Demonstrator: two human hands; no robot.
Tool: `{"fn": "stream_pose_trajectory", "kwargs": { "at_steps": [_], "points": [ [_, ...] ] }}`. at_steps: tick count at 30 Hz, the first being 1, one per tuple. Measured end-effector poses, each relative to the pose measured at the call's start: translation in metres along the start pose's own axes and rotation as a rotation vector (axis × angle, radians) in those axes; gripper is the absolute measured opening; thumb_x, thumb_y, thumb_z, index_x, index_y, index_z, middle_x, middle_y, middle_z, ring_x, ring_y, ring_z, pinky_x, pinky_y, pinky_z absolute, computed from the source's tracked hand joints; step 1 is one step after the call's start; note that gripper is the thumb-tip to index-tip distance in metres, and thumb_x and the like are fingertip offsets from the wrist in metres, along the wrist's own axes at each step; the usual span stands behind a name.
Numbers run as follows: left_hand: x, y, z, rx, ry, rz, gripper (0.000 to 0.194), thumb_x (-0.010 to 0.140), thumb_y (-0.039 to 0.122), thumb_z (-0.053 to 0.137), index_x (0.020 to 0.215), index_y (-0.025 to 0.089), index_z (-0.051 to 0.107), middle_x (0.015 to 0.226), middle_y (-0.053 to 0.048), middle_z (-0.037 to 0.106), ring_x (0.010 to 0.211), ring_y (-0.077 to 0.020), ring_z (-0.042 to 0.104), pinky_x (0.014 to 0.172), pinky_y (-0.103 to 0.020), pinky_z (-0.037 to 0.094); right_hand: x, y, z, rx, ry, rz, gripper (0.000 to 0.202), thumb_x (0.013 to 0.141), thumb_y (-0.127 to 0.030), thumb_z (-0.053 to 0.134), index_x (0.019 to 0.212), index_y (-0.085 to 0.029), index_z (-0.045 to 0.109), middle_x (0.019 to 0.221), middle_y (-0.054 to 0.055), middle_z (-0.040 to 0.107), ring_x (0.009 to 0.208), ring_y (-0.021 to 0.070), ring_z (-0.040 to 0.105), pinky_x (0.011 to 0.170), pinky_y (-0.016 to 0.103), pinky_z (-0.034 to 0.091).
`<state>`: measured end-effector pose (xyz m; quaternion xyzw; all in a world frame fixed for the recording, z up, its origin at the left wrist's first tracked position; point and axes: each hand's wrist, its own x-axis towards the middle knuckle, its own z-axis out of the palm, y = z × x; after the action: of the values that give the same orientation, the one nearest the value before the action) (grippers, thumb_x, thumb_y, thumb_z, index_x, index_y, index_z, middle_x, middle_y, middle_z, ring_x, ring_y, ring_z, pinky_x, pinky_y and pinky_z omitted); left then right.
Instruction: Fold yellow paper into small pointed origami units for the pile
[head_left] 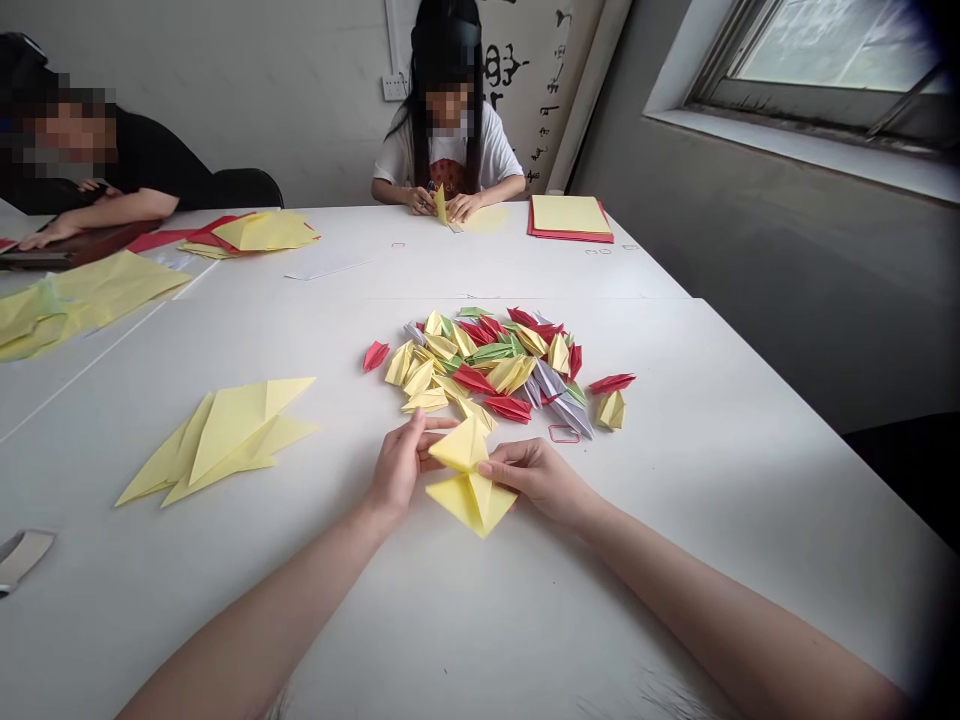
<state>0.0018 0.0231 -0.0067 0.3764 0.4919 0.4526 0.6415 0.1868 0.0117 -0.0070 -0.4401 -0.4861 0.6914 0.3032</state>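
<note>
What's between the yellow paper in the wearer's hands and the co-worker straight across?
Head view: past the yellow paper, a pile of small multicoloured folded papers, then white tabletop.

Creased yellow paper (474, 500), its two pointed flaps spread apart, is pinched in the right hand (540, 476).

Soft daylight (right-hand corners dark)

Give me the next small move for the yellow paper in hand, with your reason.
Probably press the crease at the narrow middle of the yellow paper with the right hand: its thumb rests beside that middle, and wide flaps spread above and below it, unlike the slimmer folded pieces heaped beyond.
</note>
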Motion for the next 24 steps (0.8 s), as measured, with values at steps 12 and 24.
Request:
{"fn": "stream_pose_trajectory", "kwargs": {
  "at_steps": [12, 24],
  "points": [
    [-0.02, -0.016, 0.007, 0.264, -0.181, 0.326, 0.056, 0.07, 0.056, 0.067, 0.11, 0.016, 0.064, 0.1, -0.01, 0.071, 0.091, -0.0266, 0.065, 0.074, -0.031, 0.051, -0.001, 0.003, 0.011, 0.03, 0.181, -0.076, 0.043, 0.071, -0.053, 0.069, 0.079, -0.011, 0.071, 0.078, 0.011, 0.073, 0.066, 0.0197, 0.069, 0.059, 0.029, 0.055],
    [-0.012, -0.021, 0.013, 0.38, 0.176, 0.307, 0.033, 0.078, 0.047, 0.061, 0.074, 0.016, 0.071, 0.067, -0.007, 0.071, 0.066, -0.0232, 0.068, 0.059, -0.029, 0.053, -0.004, 0.008, 0.015, -0.011, 0.002, -0.101, 0.05, 0.086, -0.057, 0.049, 0.095, -0.013, 0.072, 0.096, 0.012, 0.073, 0.079, 0.0214, 0.068, 0.071, 0.032, 0.053]
  ]
}}
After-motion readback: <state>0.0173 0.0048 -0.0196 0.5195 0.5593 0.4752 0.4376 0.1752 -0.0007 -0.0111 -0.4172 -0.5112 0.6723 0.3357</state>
